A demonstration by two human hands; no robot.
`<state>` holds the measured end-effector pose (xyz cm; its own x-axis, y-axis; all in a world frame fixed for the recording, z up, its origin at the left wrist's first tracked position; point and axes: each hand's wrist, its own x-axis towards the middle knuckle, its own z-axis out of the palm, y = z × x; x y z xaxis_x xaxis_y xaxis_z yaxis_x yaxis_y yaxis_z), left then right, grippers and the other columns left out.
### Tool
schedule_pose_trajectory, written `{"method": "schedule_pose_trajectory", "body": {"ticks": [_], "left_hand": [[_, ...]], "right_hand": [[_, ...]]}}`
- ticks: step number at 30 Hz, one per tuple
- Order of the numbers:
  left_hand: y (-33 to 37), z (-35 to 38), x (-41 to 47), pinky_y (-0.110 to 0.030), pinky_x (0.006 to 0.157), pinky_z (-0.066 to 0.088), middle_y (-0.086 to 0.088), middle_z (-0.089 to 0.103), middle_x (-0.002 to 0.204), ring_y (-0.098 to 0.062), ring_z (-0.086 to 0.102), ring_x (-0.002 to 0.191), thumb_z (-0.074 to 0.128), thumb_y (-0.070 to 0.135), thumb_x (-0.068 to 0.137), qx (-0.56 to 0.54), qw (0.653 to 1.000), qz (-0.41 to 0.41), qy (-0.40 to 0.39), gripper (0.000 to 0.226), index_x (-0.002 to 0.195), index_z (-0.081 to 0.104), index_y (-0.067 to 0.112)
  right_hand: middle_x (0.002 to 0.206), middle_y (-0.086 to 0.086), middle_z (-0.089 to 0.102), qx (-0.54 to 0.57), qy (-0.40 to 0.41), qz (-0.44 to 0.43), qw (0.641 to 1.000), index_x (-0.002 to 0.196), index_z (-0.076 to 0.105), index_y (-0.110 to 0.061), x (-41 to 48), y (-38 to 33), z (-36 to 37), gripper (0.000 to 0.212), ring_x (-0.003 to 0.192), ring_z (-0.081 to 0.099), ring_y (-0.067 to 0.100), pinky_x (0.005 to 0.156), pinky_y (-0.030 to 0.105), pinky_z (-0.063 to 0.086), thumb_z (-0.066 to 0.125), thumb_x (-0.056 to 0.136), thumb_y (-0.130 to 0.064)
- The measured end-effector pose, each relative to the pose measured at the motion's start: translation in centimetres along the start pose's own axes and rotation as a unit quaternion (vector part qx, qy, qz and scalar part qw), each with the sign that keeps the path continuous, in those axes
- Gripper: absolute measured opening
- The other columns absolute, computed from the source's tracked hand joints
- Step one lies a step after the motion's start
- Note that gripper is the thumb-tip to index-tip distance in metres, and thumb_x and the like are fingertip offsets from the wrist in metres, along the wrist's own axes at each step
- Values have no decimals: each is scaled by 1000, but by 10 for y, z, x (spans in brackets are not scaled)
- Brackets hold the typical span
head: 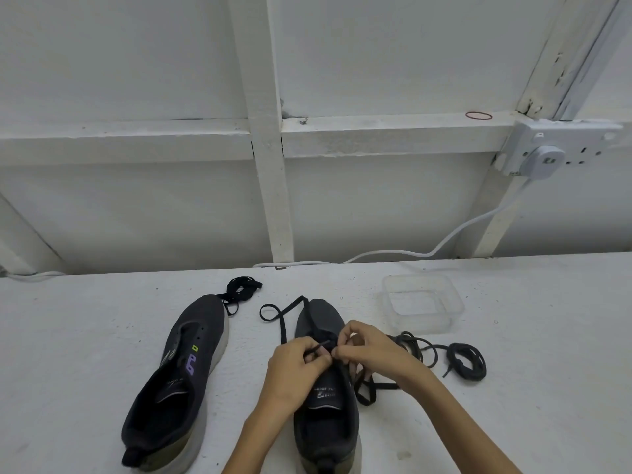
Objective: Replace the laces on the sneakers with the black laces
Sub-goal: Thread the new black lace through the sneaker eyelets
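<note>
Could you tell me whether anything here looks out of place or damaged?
A red rubber band lies on the wall ledge, far from the lacing work. Paint looks chipped on the slanted beam above the socket. Nothing else stands out.

A white-painted panel wall (376, 56) crossed by raised white timber battens (270, 165) rises behind the scuffed white counter (547, 336). At right, a pale grey double wall socket (581, 145) holds a grey plug (546, 162), its white cable (393, 251) drooping to the counter's back edge.
</note>
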<state>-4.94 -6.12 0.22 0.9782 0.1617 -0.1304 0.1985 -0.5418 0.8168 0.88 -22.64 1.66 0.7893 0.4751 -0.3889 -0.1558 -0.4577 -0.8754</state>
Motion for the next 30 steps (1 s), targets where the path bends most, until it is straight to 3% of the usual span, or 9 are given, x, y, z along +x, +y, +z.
{"method": "schedule_pose_trajectory", "body": {"ticks": [2,6,9,11,14,17,19,24,30], "left_hand": [[-3,-8,3,-26,64,47,-3,64,68,-11,57,66,71,16,82,-83,996,-19,12,7,75,70,17],[-8,-24,6,-12,56,40,12,54,55,-2,47,54,70,9,85,-167,985,-19,47,6,80,71,12],[-3,-28,7,-15,73,50,8,71,75,-3,65,76,72,13,85,-143,990,8,3,7,84,73,19],[-1,-29,7,-23,83,53,5,74,84,-9,68,86,73,16,85,-136,990,23,-19,7,86,74,22],[0,-35,4,-17,80,51,14,73,85,-2,66,86,70,25,87,-156,987,29,-9,6,92,73,25],[-8,-43,1,-9,64,42,24,56,64,5,51,62,53,33,97,-186,983,-7,-14,20,98,72,27],[-18,-44,1,-12,62,40,23,54,62,2,47,60,50,27,99,-165,986,-11,-18,22,99,73,26],[-29,-37,-7,-12,65,45,4,69,84,-5,58,64,65,9,90,-104,994,30,0,18,96,77,21],[-25,-34,-9,-14,63,49,14,74,75,-1,61,57,75,9,82,-60,998,25,19,19,82,77,28]], "right_hand": [[73,-2,58,16,1,11,1000,91,56,-17,-3,1,-3,13,61,56,10,57,25,47,66,85,-22],[77,-3,57,-24,44,-38,998,90,61,-26,-5,4,0,11,67,54,11,62,31,50,68,83,-23],[83,-10,59,-152,79,-128,977,85,62,-52,1,-3,6,19,71,54,5,72,35,51,71,75,-38],[85,-10,59,-171,83,-153,970,80,63,-58,2,-12,13,14,72,54,3,73,36,50,70,70,-51],[76,-10,65,-143,113,-147,972,70,66,-46,3,-16,13,18,69,57,-1,73,31,50,74,79,-33],[71,-11,65,-174,98,-116,973,75,73,-29,2,-14,10,12,65,57,-3,66,18,46,73,82,-20],[69,-12,63,-194,85,-110,971,82,77,-21,3,-13,11,6,62,55,-4,62,13,41,72,83,-19],[75,-4,71,-207,84,-78,972,82,78,-18,8,-17,22,12,74,65,10,71,30,53,67,79,-18],[74,-8,73,-162,89,-63,981,79,80,-24,13,-13,28,6,72,66,5,72,29,55,75,76,-21]]}}
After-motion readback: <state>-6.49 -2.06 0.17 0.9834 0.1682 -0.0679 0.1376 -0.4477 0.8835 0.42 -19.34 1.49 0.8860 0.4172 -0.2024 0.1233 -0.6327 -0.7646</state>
